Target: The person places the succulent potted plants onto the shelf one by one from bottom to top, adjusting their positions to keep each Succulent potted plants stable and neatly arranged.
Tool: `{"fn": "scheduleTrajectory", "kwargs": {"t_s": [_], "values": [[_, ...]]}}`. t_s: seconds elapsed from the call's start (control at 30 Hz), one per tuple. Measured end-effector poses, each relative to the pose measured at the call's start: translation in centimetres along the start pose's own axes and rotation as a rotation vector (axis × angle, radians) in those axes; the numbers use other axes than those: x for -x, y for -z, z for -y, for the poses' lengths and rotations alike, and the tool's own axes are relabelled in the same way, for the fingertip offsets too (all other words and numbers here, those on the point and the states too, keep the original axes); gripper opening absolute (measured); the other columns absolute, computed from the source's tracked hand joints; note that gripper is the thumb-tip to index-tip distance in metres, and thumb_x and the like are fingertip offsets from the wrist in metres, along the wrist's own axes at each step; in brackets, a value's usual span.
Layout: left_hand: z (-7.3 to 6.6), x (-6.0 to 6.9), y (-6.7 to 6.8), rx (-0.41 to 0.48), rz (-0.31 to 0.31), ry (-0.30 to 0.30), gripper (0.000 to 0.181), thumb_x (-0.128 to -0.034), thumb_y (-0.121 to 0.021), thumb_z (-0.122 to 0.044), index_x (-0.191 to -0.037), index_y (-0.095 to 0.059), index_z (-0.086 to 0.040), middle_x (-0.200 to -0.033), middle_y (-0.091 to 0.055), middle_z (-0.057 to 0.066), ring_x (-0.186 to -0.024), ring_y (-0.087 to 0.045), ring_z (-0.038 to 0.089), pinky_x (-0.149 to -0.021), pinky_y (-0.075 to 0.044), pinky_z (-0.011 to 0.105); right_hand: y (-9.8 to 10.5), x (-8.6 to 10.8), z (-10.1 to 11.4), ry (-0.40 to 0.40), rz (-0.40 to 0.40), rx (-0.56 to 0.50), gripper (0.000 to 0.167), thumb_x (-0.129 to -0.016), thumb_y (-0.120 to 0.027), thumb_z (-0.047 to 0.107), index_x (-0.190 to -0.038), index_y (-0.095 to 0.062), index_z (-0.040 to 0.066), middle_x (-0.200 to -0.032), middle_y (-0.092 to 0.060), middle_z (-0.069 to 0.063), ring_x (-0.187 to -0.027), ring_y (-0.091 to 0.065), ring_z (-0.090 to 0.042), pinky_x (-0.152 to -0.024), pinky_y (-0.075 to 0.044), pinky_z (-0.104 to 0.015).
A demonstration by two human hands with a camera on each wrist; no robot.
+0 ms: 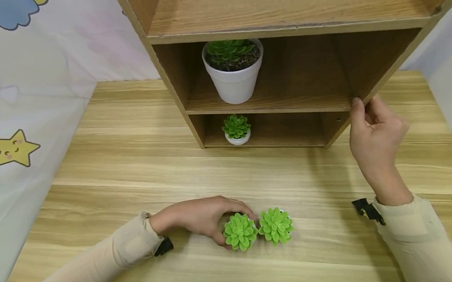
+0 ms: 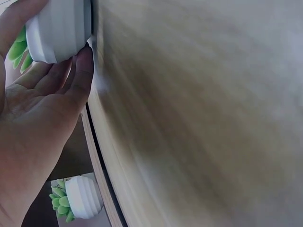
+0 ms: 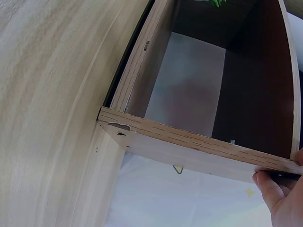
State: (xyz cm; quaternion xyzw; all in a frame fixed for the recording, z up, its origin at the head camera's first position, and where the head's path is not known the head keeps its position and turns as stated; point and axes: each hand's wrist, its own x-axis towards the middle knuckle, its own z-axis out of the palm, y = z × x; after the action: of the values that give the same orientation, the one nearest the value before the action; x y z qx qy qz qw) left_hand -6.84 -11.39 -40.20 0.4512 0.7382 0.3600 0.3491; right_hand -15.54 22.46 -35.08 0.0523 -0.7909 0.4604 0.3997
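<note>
- Step in hand, as we read it: getting hold of the held plant (image 1: pixel 240 231) on the table (image 1: pixel 129 151) in front of the shelf unit (image 1: pixel 290 30).
- Left grip (image 1: pixel 206 216): we have thumb and fingers curled round its white pot (image 2: pixel 59 30), coming in from the left side. Pot base sits at the table surface; we can't tell if any weight is off it.
- Right grip (image 1: pixel 379 135): we pinch the front edge of the unit's right side panel, beside the middle compartment. Reads to us as steadying.
- Next move, our judgement: if we lift, go straight up and level, clear of the spare plant (image 1: pixel 276 226) just to the right. We can't tell whether the leaves touch.
- If it goes to the unit, we see bare board right of the large plant (image 1: pixel 236 82) in the middle compartment and right of the small plant (image 1: pixel 236 129) in the bottom one.
- Held plant's look: bright green rosette, layered rounded leaves, smooth ribbed pot. Upright from above. Spare one matches in leaf and size.
- Handling guess: pot is light and rigid; we should hold the wall, not the leaves.
</note>
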Motion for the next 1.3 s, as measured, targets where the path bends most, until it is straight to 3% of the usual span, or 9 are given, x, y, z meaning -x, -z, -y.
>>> {"fn": "scheduleTrajectory", "kwargs": {"t_s": [0.17,0.37,0.67,0.93,1.3], "values": [[-0.1,-0.2,0.2,-0.008,0.0,0.001,0.07,-0.0752,-0.087,-0.011,-0.137,-0.054,-0.015,-0.136,-0.053,-0.009,-0.128,-0.043,0.004,-0.106,-0.033,0.025,0.0,-0.1,-0.1,0.029,0.001,0.008,0.018,-0.093,-0.059,0.005,-0.092,-0.076,-0.003,-0.069,-0.065,-0.004,-0.053,-0.049,-0.003,-0.05,-0.033,-0.01],[-0.2,-0.1,0.3,0.01,0.004,0.013,0.069,-0.0752,-0.086,-0.01,-0.137,-0.055,-0.016,-0.136,-0.054,-0.009,-0.127,-0.043,0.004,-0.106,-0.034,0.025,-0.1,-0.1,0.1,0.009,0.002,0.008,0.017,-0.093,-0.059,0.002,-0.088,-0.073,-0.007,-0.067,-0.06,0.004,-0.052,-0.045,-0.004,-0.049,-0.03,-0.012],[-0.9,0.4,1.1,0.017,-0.014,0.064,0.07,-0.0732,-0.087,-0.008,-0.135,-0.057,-0.019,-0.135,-0.053,-0.014,-0.126,-0.044,0.004,-0.106,-0.034,0.026,0.0,-0.1,2.3,0.016,0.004,-0.003,0.017,-0.092,-0.057,-0.002,-0.088,-0.07,-0.011,-0.068,-0.059,0.003,-0.054,-0.045,-0.001,-0.051,-0.031,-0.01],[-1.3,0.7,1.6,-0.001,-0.026,0.078,0.069,-0.0726,-0.087,-0.008,-0.134,-0.056,-0.015,-0.134,-0.053,-0.012,-0.126,-0.044,0.005,-0.107,-0.033,0.026,-0.2,-0.1,0.2,0.03,-0.002,-0.002,0.017,-0.092,-0.059,0.001,-0.086,-0.072,-0.007,-0.066,-0.06,0.0,-0.053,-0.046,-0.003,-0.049,-0.031,-0.011],[-1.6,0.6,1.9,-0.013,-0.033,0.066,0.068,-0.0717,-0.086,-0.006,-0.133,-0.057,-0.014,-0.133,-0.054,-0.01,-0.126,-0.044,0.005,-0.107,-0.033,0.026,0.1,-0.1,-0.1,0.057,0.006,0.002,0.018,-0.093,-0.059,0.005,-0.089,-0.074,-0.005,-0.066,-0.062,-0.005,-0.052,-0.047,-0.004,-0.049,-0.031,-0.011]]}}
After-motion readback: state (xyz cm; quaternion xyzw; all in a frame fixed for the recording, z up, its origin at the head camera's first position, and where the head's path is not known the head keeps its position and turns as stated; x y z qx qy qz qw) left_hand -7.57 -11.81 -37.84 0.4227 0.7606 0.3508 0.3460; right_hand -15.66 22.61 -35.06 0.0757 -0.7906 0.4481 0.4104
